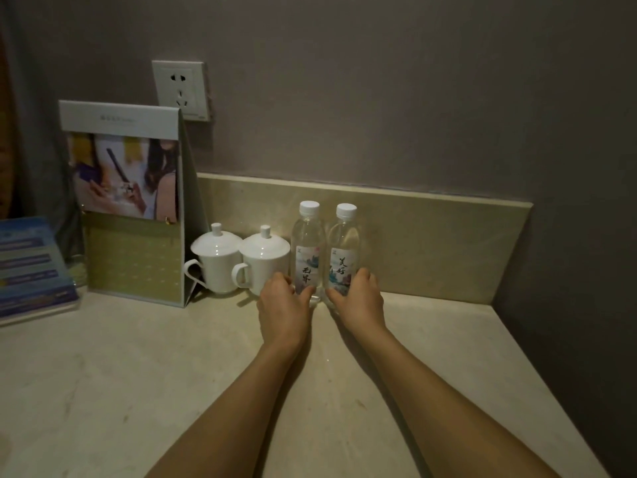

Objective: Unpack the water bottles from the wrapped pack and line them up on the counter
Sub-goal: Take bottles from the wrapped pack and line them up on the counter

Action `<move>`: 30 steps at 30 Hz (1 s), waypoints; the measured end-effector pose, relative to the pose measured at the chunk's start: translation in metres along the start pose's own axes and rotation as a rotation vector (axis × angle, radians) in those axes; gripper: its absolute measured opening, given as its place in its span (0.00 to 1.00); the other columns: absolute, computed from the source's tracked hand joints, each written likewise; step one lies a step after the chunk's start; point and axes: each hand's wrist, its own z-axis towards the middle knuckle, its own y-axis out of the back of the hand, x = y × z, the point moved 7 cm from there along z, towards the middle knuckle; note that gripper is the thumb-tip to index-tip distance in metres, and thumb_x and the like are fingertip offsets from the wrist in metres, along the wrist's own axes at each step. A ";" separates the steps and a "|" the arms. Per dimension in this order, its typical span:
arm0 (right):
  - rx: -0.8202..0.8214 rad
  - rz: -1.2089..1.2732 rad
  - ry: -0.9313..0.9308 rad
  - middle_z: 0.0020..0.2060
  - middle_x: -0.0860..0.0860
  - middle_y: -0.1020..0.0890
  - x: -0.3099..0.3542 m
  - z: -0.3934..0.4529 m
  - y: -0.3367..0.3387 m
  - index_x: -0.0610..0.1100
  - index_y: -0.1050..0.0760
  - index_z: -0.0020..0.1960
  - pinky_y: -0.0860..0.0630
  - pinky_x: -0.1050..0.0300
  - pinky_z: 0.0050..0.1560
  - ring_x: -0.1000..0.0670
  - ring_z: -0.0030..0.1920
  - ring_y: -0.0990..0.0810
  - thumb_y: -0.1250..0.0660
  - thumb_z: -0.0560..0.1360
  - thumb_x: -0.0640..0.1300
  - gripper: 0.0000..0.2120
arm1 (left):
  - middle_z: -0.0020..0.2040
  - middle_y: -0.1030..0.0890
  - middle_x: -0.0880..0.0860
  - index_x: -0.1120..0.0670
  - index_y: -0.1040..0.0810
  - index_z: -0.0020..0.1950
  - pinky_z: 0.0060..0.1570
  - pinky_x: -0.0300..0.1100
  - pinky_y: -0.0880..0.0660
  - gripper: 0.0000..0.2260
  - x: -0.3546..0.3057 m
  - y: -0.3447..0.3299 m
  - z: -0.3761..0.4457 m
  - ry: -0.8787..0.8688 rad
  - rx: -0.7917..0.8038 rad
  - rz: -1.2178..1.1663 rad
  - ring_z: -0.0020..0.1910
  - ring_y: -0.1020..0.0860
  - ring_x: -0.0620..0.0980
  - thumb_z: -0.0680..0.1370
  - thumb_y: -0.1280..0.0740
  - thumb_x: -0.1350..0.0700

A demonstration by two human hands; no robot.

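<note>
A: We see two clear plastic water bottles with white screw caps standing upright at the far edge of the pale marble counter (138,374), right in front of its low stone backsplash (431,243). The left water bottle (307,250) and the right water bottle (343,251) stand side by side, touching or nearly so; we cannot tell which.

B: And the hands?

A: Our left hand (282,305) wraps the base of the left bottle, thumb across the front of the label and fingers curled round the far left side. Our right hand (360,298) grips the base of the right bottle the same way, mirrored. Both forearms stretch out over the counter from the near edge.

B: What else do we have around them?

A: Just left of the bottles sit two white porcelain lidded cups with handles (241,260), close together. Farther left stands a folded card display with a photo on its face (125,201), and at the far left edge a blue printed leaflet in a clear stand (31,267). On the grey wall above the card we see a white wall socket (181,89).
</note>
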 end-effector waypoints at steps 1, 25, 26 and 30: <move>-0.002 0.005 -0.002 0.62 0.44 0.29 0.000 0.000 -0.001 0.41 0.34 0.64 0.23 0.43 0.56 0.42 0.59 0.24 0.29 0.74 0.51 0.25 | 0.43 0.20 0.53 0.55 0.24 0.45 0.43 0.49 0.22 0.12 0.001 0.000 0.001 0.002 0.000 0.000 0.43 0.21 0.53 0.73 0.25 0.50; -0.027 0.009 -0.023 0.61 0.44 0.29 0.002 0.007 -0.005 0.42 0.34 0.62 0.24 0.42 0.56 0.40 0.60 0.25 0.29 0.73 0.52 0.25 | 0.40 0.19 0.53 0.56 0.22 0.44 0.40 0.46 0.25 0.10 0.001 -0.006 0.009 0.009 0.011 0.071 0.42 0.21 0.55 0.74 0.27 0.51; -0.028 0.006 -0.022 0.62 0.44 0.29 0.003 0.007 -0.005 0.41 0.34 0.62 0.24 0.42 0.56 0.40 0.60 0.25 0.29 0.73 0.52 0.25 | 0.40 0.18 0.53 0.56 0.22 0.44 0.40 0.46 0.25 0.10 0.001 -0.007 0.009 0.009 0.012 0.075 0.43 0.20 0.55 0.75 0.28 0.51; -0.031 0.004 -0.018 0.62 0.43 0.29 0.003 0.007 -0.005 0.41 0.34 0.62 0.24 0.41 0.56 0.39 0.60 0.25 0.30 0.74 0.52 0.24 | 0.41 0.18 0.53 0.56 0.21 0.45 0.38 0.45 0.28 0.09 0.000 -0.008 0.011 0.015 0.003 0.083 0.42 0.20 0.54 0.75 0.28 0.51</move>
